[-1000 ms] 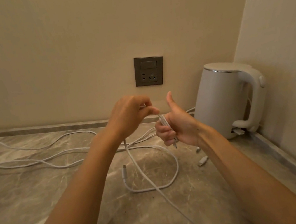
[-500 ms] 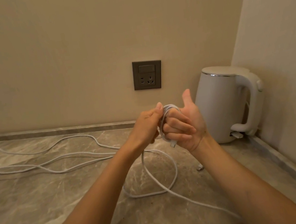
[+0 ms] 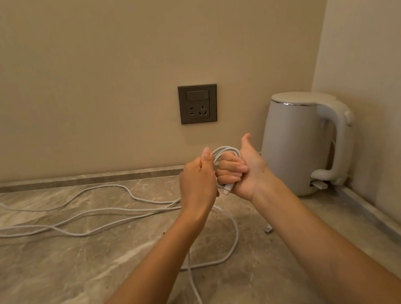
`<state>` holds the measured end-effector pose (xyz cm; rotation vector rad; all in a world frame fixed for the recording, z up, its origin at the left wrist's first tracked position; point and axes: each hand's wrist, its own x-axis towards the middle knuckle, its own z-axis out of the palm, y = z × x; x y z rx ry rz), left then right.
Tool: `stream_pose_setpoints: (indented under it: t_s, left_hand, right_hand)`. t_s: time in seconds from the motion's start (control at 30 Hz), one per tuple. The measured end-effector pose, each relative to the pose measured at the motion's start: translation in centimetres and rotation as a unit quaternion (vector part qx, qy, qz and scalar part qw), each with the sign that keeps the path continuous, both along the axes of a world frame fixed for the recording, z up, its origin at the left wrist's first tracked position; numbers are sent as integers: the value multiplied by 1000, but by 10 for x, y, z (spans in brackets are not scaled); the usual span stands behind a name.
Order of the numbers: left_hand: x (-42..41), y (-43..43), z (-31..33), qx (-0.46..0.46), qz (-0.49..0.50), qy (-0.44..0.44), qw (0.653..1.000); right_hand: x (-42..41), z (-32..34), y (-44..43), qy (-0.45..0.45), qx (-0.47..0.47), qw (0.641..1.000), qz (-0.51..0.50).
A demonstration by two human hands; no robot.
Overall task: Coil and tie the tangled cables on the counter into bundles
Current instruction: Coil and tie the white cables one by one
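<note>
A white cable [image 3: 223,151] is looped in several turns around the curled fingers of my right hand [image 3: 241,169], thumb pointing up. Its plug end [image 3: 227,189] sticks out below the fist. My left hand [image 3: 196,181] sits just left of it, fingers closed on the same cable's strand. The free length drops to the marble counter [image 3: 56,274] and forms a loop [image 3: 232,249] under my wrists, trailing toward the near edge. More white cables [image 3: 79,221] lie tangled across the counter's left half.
A white electric kettle [image 3: 303,143] stands in the right corner against the wall. A grey wall socket [image 3: 198,103] is above the counter. A small plug end [image 3: 268,229] lies on the counter by my right forearm. The side wall closes the right.
More turns of cable have gone around my right hand's fingers. My left hand moved from up left to beside the right fist, and the loop on the counter has shrunk.
</note>
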<state>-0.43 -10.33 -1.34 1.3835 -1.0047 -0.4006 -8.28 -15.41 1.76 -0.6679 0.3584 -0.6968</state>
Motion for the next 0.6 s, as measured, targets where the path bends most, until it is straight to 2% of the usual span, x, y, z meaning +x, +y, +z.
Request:
stream_pose_setpoints:
  t_s: [0.07,0.17,0.27,0.43,0.5,0.6]
  left_hand:
    - [-3,-1,-1,29,1,26,999]
    - [-4,0,1,55,7,82,995]
    - [-1,-1,1,53,21,102,993]
    - [7,-5,4,-3,82,117,990]
    - [15,-5,5,-37,100,76,991]
    - [29,-1,8,-84,118,-86,986]
  right_hand:
    - [5,-2,4,34,-16,997,-63]
    - [11,-7,8,56,-73,991,-100]
    - [13,-14,7,40,-123,987,-92]
    - [16,-21,6,39,-214,973,-78]
    - [18,-22,4,67,-209,972,-84]
    - [14,-18,-1,106,-164,980,-45]
